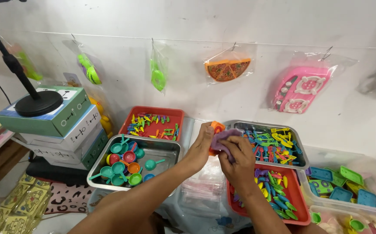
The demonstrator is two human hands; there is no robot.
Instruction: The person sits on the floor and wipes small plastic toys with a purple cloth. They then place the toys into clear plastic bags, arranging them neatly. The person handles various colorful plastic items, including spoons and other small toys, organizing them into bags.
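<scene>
Head view: looking down on trays of small plastic toys, with the steel tray of pans serving as the landmark.
Boxes: a stack of green and white boxes (pixel 62 130) is sitting left of the steel tray of pans (pixel 162 149), with a black stand base (pixel 38 104) resting on top.
Steel tray of pans: it is holding teal, red and orange toy pans, with a red tray of cutlery (pixel 177 113) lying just behind it.
Left hand: the left hand (pixel 198 147) is hovering right of the steel tray of pans, fingers pinching an orange toy piece (pixel 217 127).
Right hand: the right hand (pixel 239 158) is touching the left, fingers closing on a purple toy piece (pixel 222 139) pressed against the orange one.
Far side: a second steel tray (pixel 302 161) and a red tray of spoons (pixel 300 203) are lying well right of the landmark, beyond both hands.
</scene>
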